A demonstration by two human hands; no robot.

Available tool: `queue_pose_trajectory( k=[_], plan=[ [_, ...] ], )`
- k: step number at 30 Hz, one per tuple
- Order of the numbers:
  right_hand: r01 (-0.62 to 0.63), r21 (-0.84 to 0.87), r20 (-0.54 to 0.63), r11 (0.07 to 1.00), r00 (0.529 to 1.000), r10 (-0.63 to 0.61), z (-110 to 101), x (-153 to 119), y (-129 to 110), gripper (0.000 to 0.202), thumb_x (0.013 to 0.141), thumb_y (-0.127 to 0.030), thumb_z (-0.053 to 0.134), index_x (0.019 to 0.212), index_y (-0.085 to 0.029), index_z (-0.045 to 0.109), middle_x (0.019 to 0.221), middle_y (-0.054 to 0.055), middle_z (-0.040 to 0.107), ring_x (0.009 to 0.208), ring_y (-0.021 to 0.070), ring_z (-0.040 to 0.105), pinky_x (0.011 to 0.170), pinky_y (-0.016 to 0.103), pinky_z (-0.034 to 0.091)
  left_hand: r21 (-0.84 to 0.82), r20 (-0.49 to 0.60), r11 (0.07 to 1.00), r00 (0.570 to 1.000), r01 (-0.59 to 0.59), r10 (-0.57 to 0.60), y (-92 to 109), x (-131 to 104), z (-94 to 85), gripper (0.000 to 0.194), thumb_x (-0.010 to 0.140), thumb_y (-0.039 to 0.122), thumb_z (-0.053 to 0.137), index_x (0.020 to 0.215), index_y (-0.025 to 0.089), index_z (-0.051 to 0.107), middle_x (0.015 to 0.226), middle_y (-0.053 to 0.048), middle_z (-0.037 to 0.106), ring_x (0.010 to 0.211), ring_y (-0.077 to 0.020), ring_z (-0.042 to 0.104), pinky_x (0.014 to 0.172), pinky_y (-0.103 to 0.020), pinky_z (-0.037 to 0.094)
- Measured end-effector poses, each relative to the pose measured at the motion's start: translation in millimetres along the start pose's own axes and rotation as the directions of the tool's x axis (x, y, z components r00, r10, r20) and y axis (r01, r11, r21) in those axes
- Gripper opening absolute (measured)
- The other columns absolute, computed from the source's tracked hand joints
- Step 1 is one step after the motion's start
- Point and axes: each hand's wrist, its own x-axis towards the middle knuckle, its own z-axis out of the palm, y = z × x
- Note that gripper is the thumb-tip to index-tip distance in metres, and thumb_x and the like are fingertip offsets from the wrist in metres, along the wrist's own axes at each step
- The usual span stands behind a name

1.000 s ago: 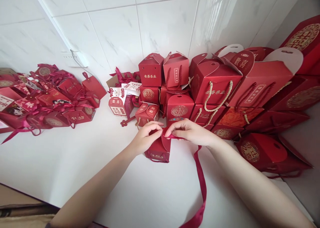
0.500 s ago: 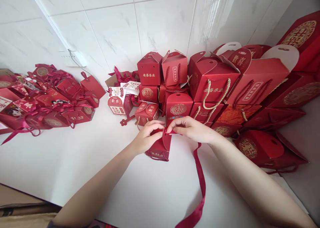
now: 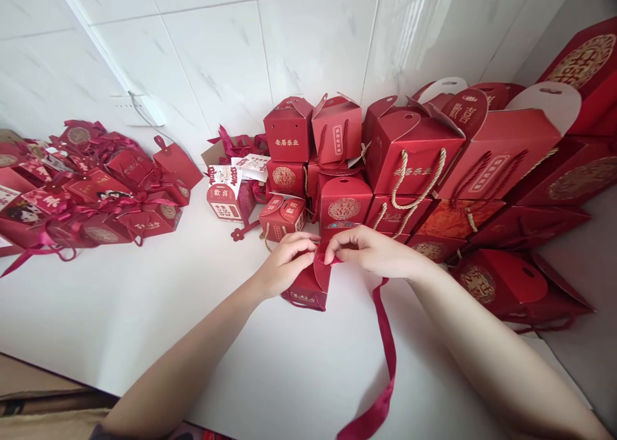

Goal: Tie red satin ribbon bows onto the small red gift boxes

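A small red gift box [image 3: 307, 291] with gold lettering and a cord handle stands on the white table [image 3: 193, 337]. My left hand [image 3: 288, 263] is closed around the upper left of this box, its thumb at the top flap. At the flap's top, my right hand [image 3: 369, 250] pinches a dark red ribbon [image 3: 384, 337] between thumb and fingers. From under that hand the ribbon's long tail curves down across the table toward its front edge. The box's far side and the inner fingertips are hidden.
Stacked red gift boxes [image 3: 409, 157] with rope handles fill the back right. A heap of small red boxes with ribbons [image 3: 101, 189] lies at left. Near the middle stand a little red box [image 3: 283, 218] and a flower-shaped tag [image 3: 238, 234]. Behind is a tiled wall [image 3: 212, 48].
My right hand's fingertips have shifted slightly at the flap, and less of the ribbon there shows. My left hand and the box stay nearly where they were.
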Motion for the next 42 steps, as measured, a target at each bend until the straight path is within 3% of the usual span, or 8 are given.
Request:
queue_pose_trajectory(
  k=[4,10,15,19,23,27,35,42],
  plan=[
    [0.019,0.038,0.022,0.999,1.0,-0.02,-0.1,-0.1,-0.1,0.021,0.091,-0.024,0.051,0.096,-0.018,0.07,0.092,0.004,0.069,0.086,0.0181,0.063,0.08,0.032,0.049,-0.011,0.002,1.0,1.0,-0.017,0.017,2.9,-1.8,-1.1,0.022,0.093,0.03,0.049,0.078,0.02,0.062,0.127,-0.006,0.056,0.123,-0.0249,0.049,0.107,-0.041,0.033],
    [0.16,0.022,-0.279,0.987,0.949,-0.148,6.8,2.9,-0.2,0.028,0.096,-0.039,0.048,0.117,-0.025,0.061,0.12,0.005,0.063,0.112,0.022,0.058,0.101,0.04,0.043,-0.07,-0.206,0.987,0.97,-0.148,0.131,5.4,-4.9,-10.0,0.019,0.094,0.028,0.047,0.08,0.019,0.056,0.126,-0.006,0.056,0.119,-0.0217,0.051,0.105,-0.037,0.035],
    [0.25,0.212,-0.188,0.945,0.959,-0.211,24.9,11.6,7.2,0.039,0.098,-0.036,0.047,0.135,-0.027,0.042,0.113,0.006,0.065,0.103,0.0178,0.06,0.093,0.037,0.048,-0.056,-0.24,0.972,0.948,-0.229,0.209,12.9,-9.7,-23.1,0.023,0.096,0.029,0.044,0.077,0.019,0.053,0.124,-0.007,0.054,0.124,-0.0225,0.047,0.104,-0.036,0.036],
    [0.258,0.275,-0.203,0.926,0.957,-0.207,26.3,13.6,9.9,0.038,0.091,-0.031,0.062,0.125,-0.023,0.047,0.083,0.0,0.063,0.078,0.0149,0.06,0.078,0.032,0.05,0.16,-0.199,0.977,0.965,-0.142,0.173,21.2,-19.2,-28.1,0.019,0.09,0.04,0.053,0.093,0.021,0.056,0.117,-0.007,0.055,0.114,-0.0237,0.05,0.092,-0.035,0.043],
    [0.348,0.381,-0.361,0.857,0.909,-0.208,20.4,11.2,2.1,0.019,0.088,-0.028,0.066,0.1,-0.023,0.053,0.074,-0.003,0.059,0.065,0.012,0.054,0.064,0.027,0.046,0.419,-0.11,0.907,0.994,0.054,-0.008,22.5,-30.0,-23.1,0.047,0.074,0.048,0.07,0.112,0.026,0.051,0.092,-0.001,0.055,0.078,-0.0193,0.054,0.066,-0.031,0.045],
    [0.465,0.361,-0.499,0.808,0.828,-0.253,15.8,3.2,-12.0,0.006,0.089,-0.025,0.064,0.087,-0.021,0.06,0.078,-0.001,0.062,0.067,0.0119,0.056,0.068,0.028,0.047,0.283,-0.153,0.951,0.985,0.125,-0.084,15.4,-31.9,-21.6,0.026,0.087,0.033,0.054,0.112,0.027,0.051,0.082,0.002,0.055,0.067,-0.0142,0.054,0.064,-0.028,0.044],
    [0.22,0.19,-0.29,0.957,0.944,-0.16,35.1,8.2,-10.5,0.016,0.092,-0.021,0.055,0.094,-0.019,0.07,0.093,0.003,0.069,0.084,0.0155,0.062,0.077,0.029,0.047,-0.141,-0.077,0.969,0.973,0.203,-0.215,1.3,-24.4,-36.9,0.028,0.086,0.023,0.049,0.112,0.023,0.057,0.096,-0.002,0.065,0.087,-0.0194,0.063,0.076,-0.031,0.047],
    [0.123,0.087,-0.235,0.989,0.967,-0.1,47.7,15.2,-3.5,0.019,0.091,-0.02,0.052,0.092,-0.022,0.071,0.099,0.002,0.07,0.092,0.019,0.062,0.085,0.032,0.046,-0.16,-0.038,0.965,0.976,0.207,-0.216,1.0,-27.3,-38.6,0.028,0.084,0.023,0.051,0.11,0.024,0.059,0.091,-0.001,0.066,0.083,-0.0198,0.063,0.074,-0.031,0.048]
  ],
)
